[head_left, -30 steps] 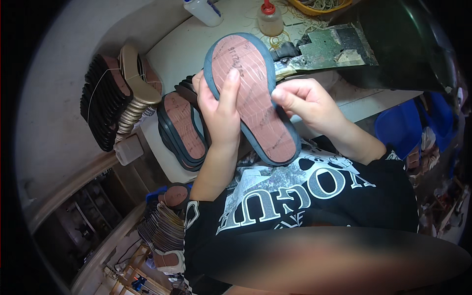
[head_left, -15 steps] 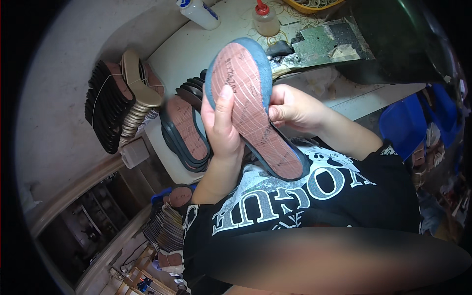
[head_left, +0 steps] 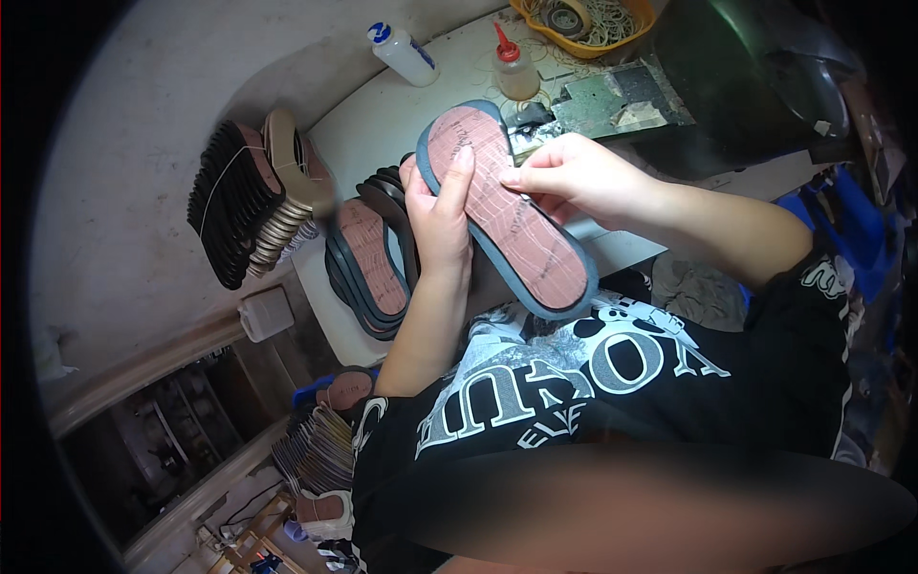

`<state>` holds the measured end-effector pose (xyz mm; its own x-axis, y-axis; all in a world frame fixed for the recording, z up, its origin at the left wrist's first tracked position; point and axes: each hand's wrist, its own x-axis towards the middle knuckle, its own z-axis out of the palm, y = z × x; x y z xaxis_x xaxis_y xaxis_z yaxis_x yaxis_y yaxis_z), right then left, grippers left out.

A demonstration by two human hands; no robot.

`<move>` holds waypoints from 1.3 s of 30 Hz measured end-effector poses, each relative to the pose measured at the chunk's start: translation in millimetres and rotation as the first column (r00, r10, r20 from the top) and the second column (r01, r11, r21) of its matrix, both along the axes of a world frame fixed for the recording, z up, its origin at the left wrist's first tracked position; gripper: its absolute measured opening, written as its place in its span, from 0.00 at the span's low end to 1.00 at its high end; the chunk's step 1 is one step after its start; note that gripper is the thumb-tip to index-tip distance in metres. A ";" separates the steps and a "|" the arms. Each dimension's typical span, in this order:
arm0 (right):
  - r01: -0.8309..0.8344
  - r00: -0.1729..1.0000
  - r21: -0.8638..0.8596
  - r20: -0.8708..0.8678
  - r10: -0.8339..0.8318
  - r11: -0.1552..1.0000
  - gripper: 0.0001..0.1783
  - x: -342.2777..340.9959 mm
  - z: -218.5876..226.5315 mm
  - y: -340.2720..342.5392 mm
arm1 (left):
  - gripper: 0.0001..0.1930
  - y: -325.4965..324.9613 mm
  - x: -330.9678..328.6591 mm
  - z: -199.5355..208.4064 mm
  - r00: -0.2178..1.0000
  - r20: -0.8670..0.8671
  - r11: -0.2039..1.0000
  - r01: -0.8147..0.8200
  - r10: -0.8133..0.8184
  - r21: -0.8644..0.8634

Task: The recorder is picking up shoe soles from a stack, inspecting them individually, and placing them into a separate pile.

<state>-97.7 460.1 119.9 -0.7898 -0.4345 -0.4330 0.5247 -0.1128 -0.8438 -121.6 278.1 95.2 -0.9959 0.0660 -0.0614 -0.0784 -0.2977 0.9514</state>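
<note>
A shoe sole [head_left: 507, 210] with a reddish-brown, lined face and a blue-grey rim is held up slantwise before my chest. Handwritten marks run along its face. My left hand [head_left: 442, 215] grips its left side, the thumb lying on the face and the other fingers mostly hidden behind. At the right edge, near the sole's middle, my right hand [head_left: 579, 177] pinches the rim between thumb and fingers. Beside my left forearm, a pile of similar soles [head_left: 371, 263] lies on the white table [head_left: 335, 124], with dark soles stacked behind it.
Bundled black soles [head_left: 229, 206] and beige ones [head_left: 284, 182] stand by the wall. Farther back are a white bottle [head_left: 406, 57], a red-capped bottle [head_left: 516, 72], a yellow basket of bands [head_left: 602, 33] and a green machine plate [head_left: 622, 100]. More soles [head_left: 320, 450] are stacked lower left.
The sole has tilted and looks shorter in view. My right hand has shifted up along its right edge, while my left keeps its hold. The whole view has shifted slightly.
</note>
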 end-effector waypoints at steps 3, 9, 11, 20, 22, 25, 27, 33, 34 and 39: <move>0.070 0.997 -0.033 -0.022 -0.071 0.997 0.17 3.3 -11.4 -3.8 | 0.16 1.7 -8.1 -12.6 0.996 -0.054 0.989 -0.078 0.072 -0.123; 0.183 0.983 -0.142 0.029 -0.181 0.973 0.16 12.2 -4.9 -0.3 | 0.16 7.0 -16.6 -17.3 0.997 -0.005 0.991 -0.083 0.083 -0.102; 0.232 0.971 -0.141 0.085 -0.222 0.962 0.14 13.6 -11.0 -0.7 | 0.17 9.4 -16.1 -18.5 0.996 -0.003 0.994 -0.090 0.090 -0.062; 0.348 0.934 -0.243 0.168 -0.314 0.905 0.12 14.2 -9.8 -2.1 | 0.16 14.6 -24.2 -17.2 0.997 -0.059 0.982 -0.060 0.050 -0.181; 0.362 0.929 -0.210 0.162 -0.333 0.908 0.12 15.1 -0.6 1.9 | 0.16 19.3 -25.4 -17.5 0.999 -0.026 0.989 -0.049 0.046 -0.142; 0.317 0.947 -0.184 0.121 -0.299 0.930 0.13 18.6 -1.3 10.9 | 0.16 22.3 -24.6 -15.5 1.000 0.011 0.995 -0.028 0.029 -0.092; 0.251 0.960 -0.241 0.189 -0.208 0.937 0.11 21.7 -2.6 12.6 | 0.16 22.9 -22.4 -12.3 1.000 0.019 0.996 -0.015 0.016 -0.085; 0.173 0.971 -0.170 0.194 -0.139 0.970 0.12 44.1 0.5 16.2 | 0.18 17.7 -14.7 -9.4 0.995 0.102 1.000 0.001 0.002 -0.028; 0.150 0.974 -0.169 0.193 -0.117 0.974 0.13 47.5 -1.3 16.4 | 0.17 16.5 -13.8 -8.4 0.996 0.095 1.000 0.007 -0.004 -0.025; 0.085 0.953 -0.317 0.303 0.017 0.945 0.16 51.8 11.9 18.3 | 0.17 13.1 -11.0 -3.3 0.996 0.088 0.998 0.014 -0.008 -0.060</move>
